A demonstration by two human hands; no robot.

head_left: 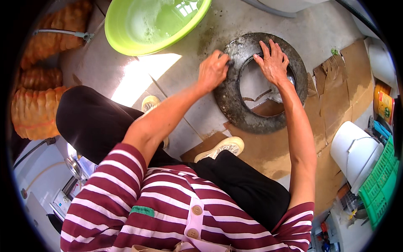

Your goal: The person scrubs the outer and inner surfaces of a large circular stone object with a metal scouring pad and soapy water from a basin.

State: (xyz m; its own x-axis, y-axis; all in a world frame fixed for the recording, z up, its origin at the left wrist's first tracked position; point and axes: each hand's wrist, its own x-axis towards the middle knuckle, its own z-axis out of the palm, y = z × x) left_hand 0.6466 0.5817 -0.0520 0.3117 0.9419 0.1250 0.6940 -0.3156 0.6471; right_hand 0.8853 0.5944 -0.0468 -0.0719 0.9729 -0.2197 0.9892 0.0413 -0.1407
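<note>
You're mid-scrub on the blackened metal ring (pixel 235 105), which lies flat on the concrete floor (pixel 201 75) before your feet; most of it looks dark and grimy, so much seems left. Your left hand (pixel 213 70) is curled shut, pressing its outer rim; your right hand (pixel 273 63) lies spread open across the top, steadying it

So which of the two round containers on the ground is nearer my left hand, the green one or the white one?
The green basin, holding soapy water, lies just up-left of your left hand on the blackened ring. The white bucket lies tipped far off to your right.
</note>
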